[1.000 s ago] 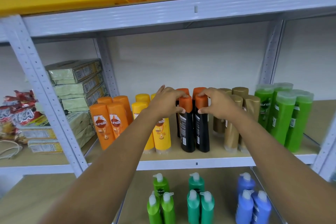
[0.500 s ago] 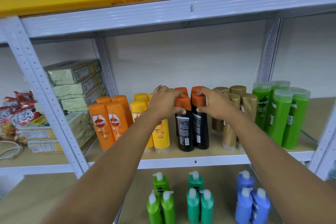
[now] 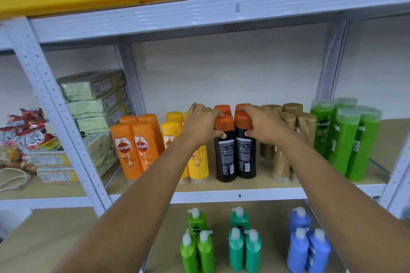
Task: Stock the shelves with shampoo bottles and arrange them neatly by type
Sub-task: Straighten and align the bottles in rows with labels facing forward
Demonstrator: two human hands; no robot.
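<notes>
Left hand (image 3: 203, 123) cupped over the orange cap of the left front black shampoo bottle (image 3: 225, 155), thumb pressed against its shoulder, fingers draped over the top; right hand (image 3: 264, 125) closed likewise on the cap of the right front black shampoo bottle (image 3: 245, 153). Both bottles upright on the middle shelf (image 3: 244, 194), sides touching, with two more orange caps showing just behind. Black bodies, tapering orange flip caps, back labels with small print and barcodes turned outward rather than the branded faces. Flanked on the left by yellow Sunsilk bottles (image 3: 197, 162), then orange Sunsilk bottles (image 3: 133, 148); on the right by gold bottles (image 3: 281, 162), then green Sunsilk bottles (image 3: 341, 139). Green, teal and blue pump bottles (image 3: 239, 248) grouped on the shelf below; stacked wrapped packs (image 3: 93, 99) in the neighbouring bay. Probable step: squaring the black pair into line. Risks, as judged: tall, narrow bottles held high at the cap, therefore prone to tipping if pushed sideways; left forearm crossing in front of the yellow group, right wrist just beside the gold group, therefore liable to knock either over on withdrawal; front bottles near the shelf edge, therefore liable to fall onto the pump bottles; labels left facing backward, spoiling a neat display.
</notes>
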